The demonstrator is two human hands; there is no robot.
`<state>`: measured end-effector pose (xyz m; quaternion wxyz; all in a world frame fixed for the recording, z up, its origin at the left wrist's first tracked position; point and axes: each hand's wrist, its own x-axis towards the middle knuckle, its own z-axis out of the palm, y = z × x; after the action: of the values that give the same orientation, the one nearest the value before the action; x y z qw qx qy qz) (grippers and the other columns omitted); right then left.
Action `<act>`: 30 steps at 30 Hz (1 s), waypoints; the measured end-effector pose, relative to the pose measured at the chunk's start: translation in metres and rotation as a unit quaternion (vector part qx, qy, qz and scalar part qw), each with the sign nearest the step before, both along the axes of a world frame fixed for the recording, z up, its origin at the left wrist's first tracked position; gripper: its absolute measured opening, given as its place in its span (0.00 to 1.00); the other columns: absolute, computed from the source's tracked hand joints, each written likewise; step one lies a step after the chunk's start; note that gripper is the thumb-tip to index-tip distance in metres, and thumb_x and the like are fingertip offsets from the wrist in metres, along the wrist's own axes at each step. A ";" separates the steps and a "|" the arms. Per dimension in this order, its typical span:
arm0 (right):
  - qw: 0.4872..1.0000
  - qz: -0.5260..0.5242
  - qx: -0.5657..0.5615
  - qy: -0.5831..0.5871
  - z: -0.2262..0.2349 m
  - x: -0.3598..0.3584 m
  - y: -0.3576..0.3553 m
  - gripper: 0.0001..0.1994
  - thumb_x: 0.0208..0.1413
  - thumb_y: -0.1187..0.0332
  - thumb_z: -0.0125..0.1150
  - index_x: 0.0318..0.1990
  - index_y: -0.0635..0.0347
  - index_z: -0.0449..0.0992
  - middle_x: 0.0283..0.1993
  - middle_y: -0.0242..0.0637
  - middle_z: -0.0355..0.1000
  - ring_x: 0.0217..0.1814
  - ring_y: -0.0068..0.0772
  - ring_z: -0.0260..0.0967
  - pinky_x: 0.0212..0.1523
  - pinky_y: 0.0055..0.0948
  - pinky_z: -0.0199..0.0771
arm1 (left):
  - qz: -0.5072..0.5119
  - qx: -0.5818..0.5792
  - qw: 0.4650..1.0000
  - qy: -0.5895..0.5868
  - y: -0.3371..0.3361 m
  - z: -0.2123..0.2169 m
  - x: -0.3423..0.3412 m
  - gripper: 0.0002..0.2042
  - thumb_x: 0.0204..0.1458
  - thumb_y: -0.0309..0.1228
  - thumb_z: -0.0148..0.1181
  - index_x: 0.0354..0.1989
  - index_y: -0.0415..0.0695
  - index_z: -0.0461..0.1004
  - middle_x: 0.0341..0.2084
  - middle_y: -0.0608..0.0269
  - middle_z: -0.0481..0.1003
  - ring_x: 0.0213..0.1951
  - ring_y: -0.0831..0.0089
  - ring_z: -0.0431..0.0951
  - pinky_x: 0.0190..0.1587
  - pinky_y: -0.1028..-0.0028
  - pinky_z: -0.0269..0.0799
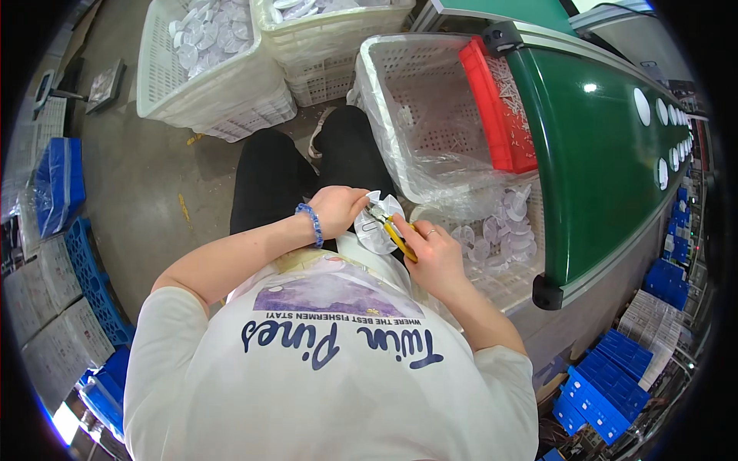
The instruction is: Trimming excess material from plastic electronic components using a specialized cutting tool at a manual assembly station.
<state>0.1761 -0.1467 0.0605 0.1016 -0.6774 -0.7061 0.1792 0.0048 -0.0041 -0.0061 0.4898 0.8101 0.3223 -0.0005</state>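
Observation:
My left hand [338, 209] pinches the upper left edge of a white round plastic part [373, 237] with fan-like blades, held over my lap. In my right hand [435, 253] is a pair of pliers with yellow handles [402, 244]. The pliers' metal jaws reach onto the white part, close to my left fingertips. Whether the jaws are closed on the plastic is too small to tell. Just right of my right hand, similar white parts [503, 234] lie in a white crate lined with clear plastic.
A white crate [396, 65] with a clear liner stands ahead, a red tray [492, 115] of small white pieces on its right side. White parts fill a crate [211, 104] at the far left. A green conveyor belt [569, 169] runs along the right.

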 end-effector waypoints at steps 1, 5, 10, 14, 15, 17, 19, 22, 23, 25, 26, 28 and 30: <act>1.000 -0.007 0.011 0.019 -0.003 0.002 0.000 0.32 0.33 0.77 0.63 0.54 0.50 0.69 0.37 0.36 0.68 0.35 0.36 0.68 0.32 0.32 0.71 | 0.010 0.002 1.000 0.005 0.001 -0.004 0.000 0.14 0.56 0.33 0.45 0.44 0.39 0.73 0.35 0.45 0.74 0.40 0.51 0.74 0.42 0.64 0.70; 0.987 -0.072 0.027 0.142 -0.002 0.017 -0.003 0.32 0.34 0.81 0.59 0.55 0.52 0.68 0.41 0.35 0.69 0.35 0.31 0.68 0.31 0.27 0.69 | 0.049 0.035 0.998 -0.012 0.011 -0.023 -0.006 0.13 0.55 0.34 0.43 0.32 0.40 0.74 0.26 0.45 0.74 0.34 0.50 0.74 0.38 0.59 0.69; 0.886 -0.309 0.143 0.316 -0.042 0.052 -0.041 0.27 0.45 0.82 0.54 0.58 0.61 0.64 0.43 0.33 0.68 0.36 0.22 0.64 0.39 0.20 0.66 | 0.465 -0.125 0.851 -0.210 0.170 -0.021 -0.057 0.08 0.49 0.31 0.55 0.26 0.39 0.74 0.24 0.56 0.75 0.25 0.71 0.73 0.32 0.69 0.70; 0.792 -0.446 0.187 0.372 -0.117 0.073 -0.072 0.24 0.49 0.80 0.53 0.56 0.61 0.61 0.40 0.31 0.66 0.36 0.23 0.63 0.38 0.20 0.65 | 0.440 -0.268 0.779 -0.358 0.229 -0.002 -0.101 0.14 0.58 0.29 0.45 0.48 0.33 0.69 0.37 0.57 0.75 0.38 0.77 0.74 0.44 0.82 0.72; 0.786 -0.467 0.192 0.358 -0.142 0.078 -0.087 0.24 0.49 0.80 0.53 0.56 0.61 0.61 0.40 0.31 0.66 0.36 0.23 0.63 0.38 0.20 0.65 | 0.454 -0.296 0.774 -0.326 0.219 0.006 -0.095 0.15 0.58 0.28 0.46 0.51 0.33 0.67 0.38 0.56 0.74 0.37 0.76 0.74 0.41 0.83 0.73; 0.730 -0.553 0.149 0.374 -0.195 0.090 -0.117 0.22 0.48 0.78 0.53 0.53 0.59 0.62 0.38 0.30 0.64 0.34 0.22 0.62 0.33 0.21 0.65 | 0.418 -0.353 0.786 -0.288 0.202 -0.012 -0.103 0.15 0.58 0.29 0.45 0.49 0.33 0.68 0.39 0.57 0.73 0.37 0.75 0.74 0.38 0.81 0.74; 0.696 -0.608 0.110 0.365 -0.234 0.097 -0.150 0.22 0.47 0.79 0.53 0.52 0.57 0.63 0.36 0.30 0.64 0.33 0.22 0.62 0.30 0.22 0.64 | 0.385 -0.423 0.777 -0.264 0.173 -0.027 -0.097 0.13 0.56 0.27 0.46 0.46 0.35 0.69 0.36 0.59 0.74 0.35 0.75 0.73 0.35 0.82 0.73; 0.654 -0.670 0.028 0.350 -0.306 0.125 -0.198 0.22 0.44 0.79 0.54 0.51 0.53 0.65 0.35 0.29 0.64 0.32 0.22 0.61 0.25 0.24 0.63 | 0.360 -0.480 0.770 -0.217 0.141 -0.045 -0.082 0.10 0.54 0.27 0.48 0.42 0.37 0.71 0.33 0.61 0.74 0.32 0.76 0.72 0.33 0.83 0.71; 0.645 -0.682 -0.014 0.345 -0.321 0.137 -0.208 0.24 0.43 0.79 0.54 0.51 0.51 0.66 0.35 0.28 0.64 0.32 0.22 0.61 0.23 0.25 0.63 | 0.368 -0.473 0.775 -0.204 0.127 -0.039 -0.071 0.09 0.53 0.27 0.49 0.40 0.38 0.71 0.31 0.63 0.73 0.31 0.77 0.72 0.31 0.83 0.70; 0.588 -0.715 -0.048 0.375 -0.331 0.161 -0.198 0.24 0.43 0.78 0.56 0.51 0.50 0.66 0.35 0.28 0.65 0.32 0.23 0.61 0.23 0.25 0.62 | 0.384 -0.455 0.783 -0.183 0.112 -0.031 -0.069 0.09 0.53 0.28 0.49 0.40 0.39 0.71 0.30 0.65 0.72 0.30 0.78 0.71 0.30 0.84 0.69; 0.523 -0.749 -0.077 0.400 -0.336 0.168 -0.194 0.25 0.42 0.78 0.57 0.52 0.48 0.66 0.35 0.27 0.65 0.32 0.23 0.61 0.22 0.25 0.62 | 0.394 -0.439 0.791 -0.161 0.107 -0.029 -0.070 0.09 0.53 0.28 0.49 0.40 0.40 0.71 0.28 0.66 0.72 0.29 0.79 0.71 0.29 0.85 0.67; 0.496 -0.766 -0.082 0.401 -0.347 0.179 -0.190 0.25 0.43 0.77 0.57 0.52 0.46 0.67 0.35 0.27 0.65 0.32 0.24 0.62 0.23 0.27 0.63 | 0.400 -0.418 0.806 -0.127 0.102 -0.021 -0.071 0.09 0.54 0.29 0.50 0.40 0.41 0.72 0.28 0.69 0.72 0.28 0.81 0.70 0.29 0.85 0.66; 0.466 -0.783 -0.086 0.403 -0.358 0.184 -0.187 0.25 0.43 0.76 0.58 0.52 0.45 0.68 0.35 0.27 0.65 0.32 0.24 0.62 0.25 0.28 0.64 | 0.403 -0.396 0.820 -0.090 0.099 -0.019 -0.073 0.09 0.54 0.30 0.50 0.40 0.42 0.72 0.27 0.71 0.72 0.28 0.83 0.70 0.28 0.86 0.65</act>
<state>0.3604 -0.3336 -0.2975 0.4138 -0.8051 0.2575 0.3380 -0.0686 0.0944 -0.0248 0.7517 0.3411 0.5462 0.1426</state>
